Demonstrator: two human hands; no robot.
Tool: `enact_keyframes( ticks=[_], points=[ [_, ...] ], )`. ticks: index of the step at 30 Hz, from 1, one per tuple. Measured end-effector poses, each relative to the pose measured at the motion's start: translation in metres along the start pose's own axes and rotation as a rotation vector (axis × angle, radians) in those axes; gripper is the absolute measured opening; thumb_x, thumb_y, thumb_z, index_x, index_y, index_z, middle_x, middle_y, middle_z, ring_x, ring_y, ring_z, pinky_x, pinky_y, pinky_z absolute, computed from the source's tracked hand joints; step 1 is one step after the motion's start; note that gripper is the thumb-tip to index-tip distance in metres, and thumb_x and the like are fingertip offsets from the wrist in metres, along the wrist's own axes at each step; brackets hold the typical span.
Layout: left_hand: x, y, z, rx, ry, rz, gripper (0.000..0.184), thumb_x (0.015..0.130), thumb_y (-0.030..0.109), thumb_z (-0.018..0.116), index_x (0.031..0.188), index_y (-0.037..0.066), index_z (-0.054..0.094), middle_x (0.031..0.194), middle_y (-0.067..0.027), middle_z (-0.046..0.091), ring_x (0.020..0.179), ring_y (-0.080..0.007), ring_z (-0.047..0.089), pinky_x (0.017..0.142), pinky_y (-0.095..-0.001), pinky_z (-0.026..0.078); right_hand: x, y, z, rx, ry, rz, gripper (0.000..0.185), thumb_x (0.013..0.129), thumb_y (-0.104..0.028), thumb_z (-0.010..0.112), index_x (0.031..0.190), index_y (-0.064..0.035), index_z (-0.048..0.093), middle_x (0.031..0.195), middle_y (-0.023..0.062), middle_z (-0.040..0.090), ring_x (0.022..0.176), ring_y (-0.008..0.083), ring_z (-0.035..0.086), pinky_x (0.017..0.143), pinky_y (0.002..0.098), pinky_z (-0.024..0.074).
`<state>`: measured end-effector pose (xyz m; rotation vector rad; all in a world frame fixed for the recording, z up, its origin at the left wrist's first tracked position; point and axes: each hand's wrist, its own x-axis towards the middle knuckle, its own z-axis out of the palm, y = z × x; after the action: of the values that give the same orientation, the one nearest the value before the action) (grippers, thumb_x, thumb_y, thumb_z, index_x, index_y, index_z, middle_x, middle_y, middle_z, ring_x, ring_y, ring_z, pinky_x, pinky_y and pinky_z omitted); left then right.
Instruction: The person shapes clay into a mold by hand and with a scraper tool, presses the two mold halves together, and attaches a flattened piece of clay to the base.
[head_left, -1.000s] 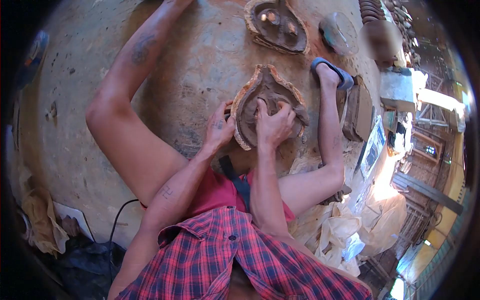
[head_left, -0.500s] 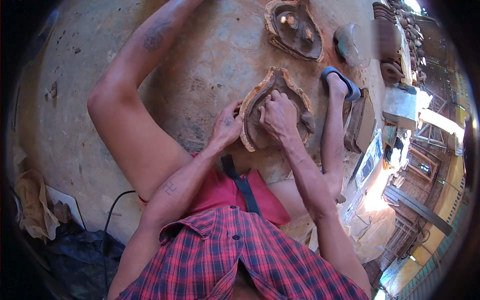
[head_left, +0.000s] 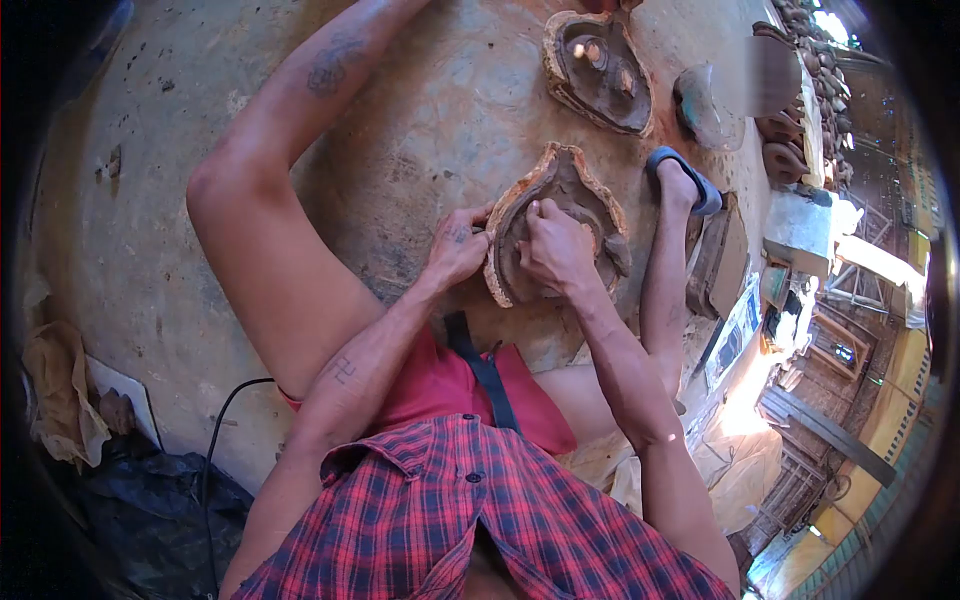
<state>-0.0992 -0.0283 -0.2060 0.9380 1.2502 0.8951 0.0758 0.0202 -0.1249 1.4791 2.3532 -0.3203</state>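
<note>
A pointed, rough-rimmed mould (head_left: 502, 268) lined with dark clay lies on the floor between my legs. My left hand (head_left: 462, 245) grips its left edge, fingers bent round the rim. Inside the mould, my right hand (head_left: 556, 245) is curled with its knuckles against the clay lining; whether it pinches any clay is hidden. A flap of dark clay (head_left: 616, 250) sits at the mould's right rim.
A second clay-lined mould (head_left: 640, 125) lies farther forward, beside a rounded clear-looking object (head_left: 708, 108). Brown slabs (head_left: 716, 262) stand right of my sandalled foot. Plastic sheeting (head_left: 740, 470) is at the right, a black bag (head_left: 165, 510) at lower left.
My right hand has gone from spread fingers in the mould to a curled shape, and most recently moved slightly down the clay. My left hand stays at the rim. The view has shifted.
</note>
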Motion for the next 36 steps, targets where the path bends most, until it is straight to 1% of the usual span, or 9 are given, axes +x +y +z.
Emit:
enact_keyframes(
  ticks=[3,7,9,20,23,26,29,33,36],
  points=[
    [0.019,-0.019,0.002,0.081,-0.030,-0.082,0.051,0.092,0.008,0.064,0.143,0.010,0.066,0.116,-0.0077,0.080,0.099,-0.0117,0.069,0.091,-0.0300,0.053,0.004,0.011,-0.003,0.105,0.052,-0.019,0.054,0.080,-0.034,0.083,0.119,0.0006,0.068,0.113,0.0188,0.070,0.103,0.0383,0.071,0.084,0.0493,0.0591],
    [0.039,-0.013,0.004,0.045,-0.042,0.011,0.050,0.094,0.009,0.064,0.143,0.009,0.066,0.114,-0.0068,0.080,0.094,-0.0105,0.068,0.087,-0.0299,0.054,0.011,0.008,-0.009,0.115,-0.100,0.120,0.068,0.079,-0.035,0.085,0.132,0.0010,0.063,0.117,0.0214,0.072,0.103,0.0406,0.073,0.084,0.0524,0.0595],
    [0.042,-0.004,0.003,0.088,-0.021,-0.034,0.047,0.089,0.019,0.065,0.135,0.012,0.071,0.115,-0.0214,0.076,0.109,-0.0292,0.076,0.094,-0.0387,0.056,0.009,0.009,-0.002,0.080,-0.074,0.110,0.070,0.079,-0.035,0.085,0.134,0.0012,0.062,0.116,0.0211,0.073,0.100,0.0406,0.073,0.083,0.0525,0.0598],
    [0.050,-0.025,0.003,0.065,-0.026,0.007,0.049,0.090,0.015,0.066,0.139,0.014,0.069,0.108,-0.0174,0.079,0.098,-0.0200,0.076,0.091,-0.0355,0.056,-0.026,0.022,0.025,-0.131,-0.053,-0.219,0.052,0.092,-0.023,0.068,0.142,-0.0080,0.061,0.103,0.0124,0.069,0.088,0.0345,0.073,0.073,0.0465,0.0611],
    [0.047,-0.014,-0.001,0.068,-0.051,0.020,0.050,0.090,0.015,0.065,0.139,0.014,0.069,0.108,-0.0175,0.079,0.098,-0.0201,0.075,0.092,-0.0357,0.056,-0.040,0.037,-0.001,-0.064,-0.036,-0.538,0.039,0.089,-0.023,0.072,0.126,-0.0108,0.070,0.101,0.0091,0.066,0.096,0.0294,0.071,0.075,0.0442,0.0602],
    [0.043,-0.005,-0.002,0.038,-0.057,-0.011,0.050,0.090,0.015,0.065,0.140,0.014,0.069,0.107,-0.0168,0.080,0.099,-0.0196,0.075,0.093,-0.0357,0.056,-0.053,0.038,-0.040,0.101,0.036,-0.293,0.018,0.084,-0.023,0.081,0.089,-0.0088,0.071,0.103,0.0077,0.064,0.101,0.0266,0.069,0.078,0.0409,0.0585],
    [0.040,-0.001,-0.001,0.076,-0.053,-0.016,0.049,0.091,0.017,0.065,0.140,0.015,0.068,0.108,-0.0161,0.080,0.099,-0.0195,0.075,0.093,-0.0356,0.055,-0.048,0.042,-0.027,0.369,0.428,-0.097,0.014,0.085,-0.013,0.082,0.088,-0.0061,0.071,0.102,0.0085,0.066,0.090,0.0262,0.069,0.073,0.0376,0.0554],
    [0.044,-0.024,0.005,-0.093,-0.074,-0.048,0.047,0.095,0.021,0.063,0.142,0.015,0.067,0.117,-0.0165,0.078,0.107,-0.0220,0.075,0.097,-0.0358,0.054,-0.036,0.050,-0.006,0.629,0.313,0.306,0.017,0.091,-0.019,0.079,0.093,-0.0035,0.071,0.107,0.0146,0.069,0.091,0.0326,0.072,0.079,0.0402,0.0562],
    [0.026,-0.001,0.004,0.063,-0.014,-0.070,0.046,0.099,0.023,0.061,0.143,0.014,0.066,0.124,-0.0171,0.076,0.114,-0.0237,0.073,0.101,-0.0361,0.053,-0.027,0.055,0.008,0.635,0.401,0.223,0.025,0.091,-0.024,0.080,0.107,-0.0061,0.074,0.098,0.0154,0.068,0.081,0.0336,0.072,0.078,0.0417,0.0564]
  ],
)
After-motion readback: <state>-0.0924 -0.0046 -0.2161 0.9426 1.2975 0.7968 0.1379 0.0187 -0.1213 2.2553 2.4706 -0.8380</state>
